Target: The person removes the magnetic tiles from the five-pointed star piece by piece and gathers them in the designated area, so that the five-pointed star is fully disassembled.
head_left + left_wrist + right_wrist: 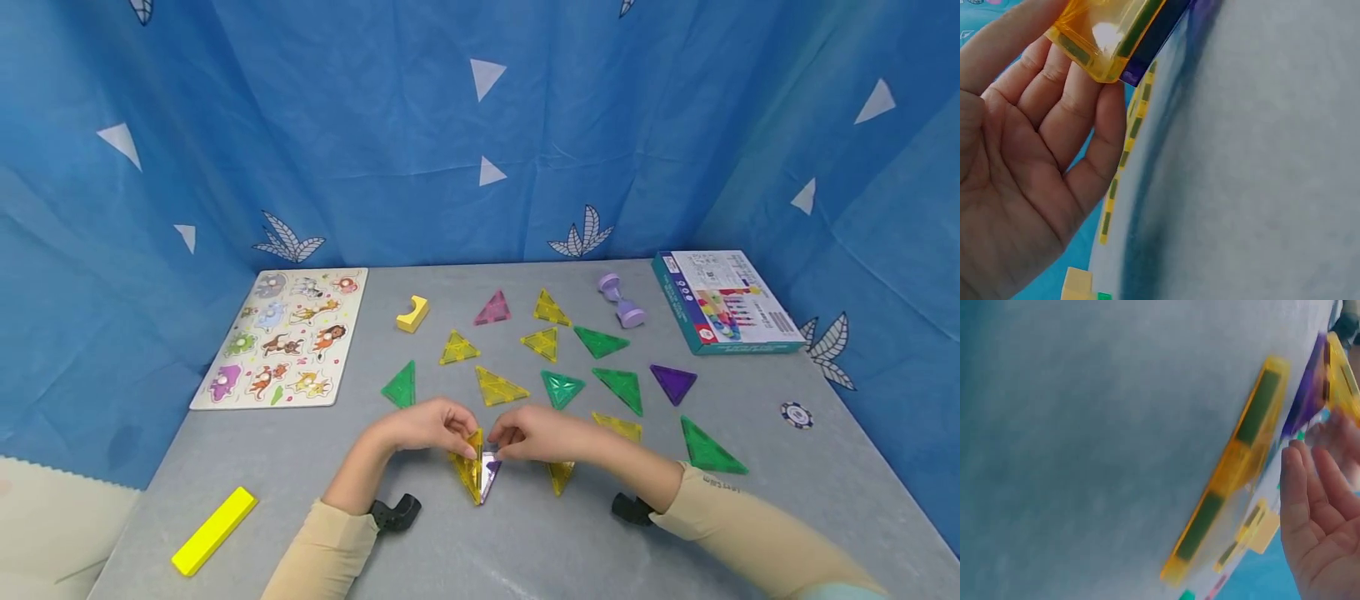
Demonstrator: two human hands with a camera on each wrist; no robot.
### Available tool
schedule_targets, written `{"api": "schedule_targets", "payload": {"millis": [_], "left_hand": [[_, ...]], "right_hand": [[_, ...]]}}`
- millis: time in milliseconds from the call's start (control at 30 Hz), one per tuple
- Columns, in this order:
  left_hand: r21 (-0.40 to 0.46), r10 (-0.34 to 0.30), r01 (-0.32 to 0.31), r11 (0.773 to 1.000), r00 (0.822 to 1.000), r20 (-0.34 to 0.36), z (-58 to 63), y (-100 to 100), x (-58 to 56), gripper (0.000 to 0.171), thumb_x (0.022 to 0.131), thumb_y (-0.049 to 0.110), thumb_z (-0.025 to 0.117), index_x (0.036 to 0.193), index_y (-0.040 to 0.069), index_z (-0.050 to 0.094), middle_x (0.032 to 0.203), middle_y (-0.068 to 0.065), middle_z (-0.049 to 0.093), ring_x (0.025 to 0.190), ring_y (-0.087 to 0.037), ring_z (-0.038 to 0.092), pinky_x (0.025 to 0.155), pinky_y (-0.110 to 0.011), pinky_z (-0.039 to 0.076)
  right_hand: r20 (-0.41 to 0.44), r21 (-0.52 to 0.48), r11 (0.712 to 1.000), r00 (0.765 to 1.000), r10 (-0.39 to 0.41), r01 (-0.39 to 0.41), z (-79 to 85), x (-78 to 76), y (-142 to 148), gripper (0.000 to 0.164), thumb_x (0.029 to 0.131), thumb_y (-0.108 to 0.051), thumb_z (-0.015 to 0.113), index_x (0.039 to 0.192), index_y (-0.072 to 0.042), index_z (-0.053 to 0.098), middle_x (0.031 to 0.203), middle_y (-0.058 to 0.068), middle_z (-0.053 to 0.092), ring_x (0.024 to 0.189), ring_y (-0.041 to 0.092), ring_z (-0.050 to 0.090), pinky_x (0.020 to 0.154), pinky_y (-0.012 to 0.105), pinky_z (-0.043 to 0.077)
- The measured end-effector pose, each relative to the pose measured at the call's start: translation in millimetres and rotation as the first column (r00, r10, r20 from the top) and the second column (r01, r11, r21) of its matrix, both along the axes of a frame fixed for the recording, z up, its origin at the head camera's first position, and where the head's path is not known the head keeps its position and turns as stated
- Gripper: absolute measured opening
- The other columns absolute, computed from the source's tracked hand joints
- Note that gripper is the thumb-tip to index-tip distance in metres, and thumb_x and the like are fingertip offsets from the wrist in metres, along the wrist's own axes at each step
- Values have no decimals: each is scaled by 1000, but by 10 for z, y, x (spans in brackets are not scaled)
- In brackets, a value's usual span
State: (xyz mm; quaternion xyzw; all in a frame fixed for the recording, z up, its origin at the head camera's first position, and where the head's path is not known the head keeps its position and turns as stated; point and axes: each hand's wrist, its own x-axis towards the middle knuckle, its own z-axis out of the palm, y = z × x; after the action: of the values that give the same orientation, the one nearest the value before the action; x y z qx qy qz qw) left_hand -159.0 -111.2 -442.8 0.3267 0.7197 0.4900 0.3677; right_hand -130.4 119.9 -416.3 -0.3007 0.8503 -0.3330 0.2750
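Observation:
My left hand (431,423) pinches a translucent yellow triangular magnetic tile (468,478) between thumb and fingers. A purple triangular tile (491,477) stands against that tile's right side, and the left wrist view shows the yellow tile (1107,34) edge to edge with purple. Just right of the pair is my right hand (536,432), its fingers relaxed and slightly bent. In the right wrist view nothing shows within the right hand's fingers (1295,487), which are near the purple tile (1307,394). Another yellow tile (560,477) lies partly hidden below the right forearm.
Several loose tiles lie beyond the hands, among them a green tile (619,389), a purple tile (673,382) and a pink tile (492,308). An animal puzzle board (281,337), yellow bar (214,531), yellow arch block (412,315), purple hourglass (621,300), box (727,300) and chip (797,415) surround them.

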Motion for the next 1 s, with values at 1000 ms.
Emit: {"api": "schedule_targets", "payload": {"millis": [1000], "left_hand": [[302, 681, -698, 649, 710, 176, 224, 117, 5, 20, 85, 14, 70, 90, 1, 55, 86, -6, 68, 76, -17, 64, 73, -39, 53]], "right_hand": [[533, -359, 764, 790, -304, 536, -105, -29, 107, 43, 91, -35, 60, 106, 6, 59, 94, 9, 67, 87, 22, 64, 84, 40, 51]]}}
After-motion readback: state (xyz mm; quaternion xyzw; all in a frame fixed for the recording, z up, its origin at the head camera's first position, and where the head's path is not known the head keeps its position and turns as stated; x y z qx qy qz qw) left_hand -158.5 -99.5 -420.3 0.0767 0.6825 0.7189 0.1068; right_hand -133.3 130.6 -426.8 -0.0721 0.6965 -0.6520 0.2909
